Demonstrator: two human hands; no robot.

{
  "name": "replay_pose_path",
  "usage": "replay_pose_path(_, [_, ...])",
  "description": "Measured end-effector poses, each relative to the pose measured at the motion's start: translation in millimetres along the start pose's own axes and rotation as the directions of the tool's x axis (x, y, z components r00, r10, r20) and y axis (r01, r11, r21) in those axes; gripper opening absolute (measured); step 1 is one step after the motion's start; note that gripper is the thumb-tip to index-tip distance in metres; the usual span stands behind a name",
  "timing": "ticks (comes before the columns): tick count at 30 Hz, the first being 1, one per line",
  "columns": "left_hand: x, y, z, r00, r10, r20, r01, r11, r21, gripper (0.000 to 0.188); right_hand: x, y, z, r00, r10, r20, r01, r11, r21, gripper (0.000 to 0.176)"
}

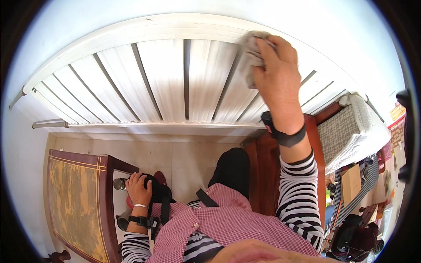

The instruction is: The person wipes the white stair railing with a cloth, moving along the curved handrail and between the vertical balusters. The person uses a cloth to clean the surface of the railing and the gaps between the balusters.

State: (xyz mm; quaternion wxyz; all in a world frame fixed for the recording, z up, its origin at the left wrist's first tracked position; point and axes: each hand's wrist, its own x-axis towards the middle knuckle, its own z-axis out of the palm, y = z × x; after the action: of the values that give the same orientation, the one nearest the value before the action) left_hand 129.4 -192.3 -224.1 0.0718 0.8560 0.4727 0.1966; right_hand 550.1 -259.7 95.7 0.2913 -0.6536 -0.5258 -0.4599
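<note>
A white slatted radiator [167, 82] runs along the wall before me, its rounded top rail [141, 28] curving across the view. My right hand [278, 70] grips a crumpled grey cloth [255, 56], which lies against the top rail and the upper ends of the slats, right of the middle. The cloth's edges are slightly blurred. Down at the left, my left hand [139, 189] rests on my bent knee in black trousers, fingers a little apart, with nothing in it.
A dark red wooden table [75, 197] with a mottled top stands at my left, a metal-lidded container [119, 184] beside it. Pipes [51, 124] meet the radiator's left end. At right are a reddish wooden cabinet [264, 177], a lace-edged cushioned seat [342, 131] and a cardboard box [350, 184].
</note>
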Motion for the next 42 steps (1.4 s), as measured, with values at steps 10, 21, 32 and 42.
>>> replay_pose_path(10, [-3, 5, -1, 1.0, 0.019, -0.02, -0.018, 0.999, 0.027, 0.025, 23, -18, 6, 0.999, -0.029, 0.017, 0.02, 0.914, 0.406, 0.047])
replay_pose_path(21, [3, 7, 3, 1.0, 0.021, -0.011, -0.02, 1.0, 0.017, 0.026, 14, 4, 1, 0.999, -0.035, -0.028, 0.035, 0.999, -0.012, 0.051])
replay_pose_path(32, [-9, 4, -1, 1.0, 0.016, -0.01, -0.015, 0.999, 0.039, 0.027, 13, -4, 4, 0.999, -0.032, 0.044, 0.029, 0.997, 0.074, 0.053])
replay_pose_path(42, [-1, 0, 1, 1.0, 0.014, 0.003, -0.014, 1.0, -0.017, 0.027, 13, -11, 8, 0.999, 0.036, 0.018, -0.035, 0.999, -0.031, 0.05])
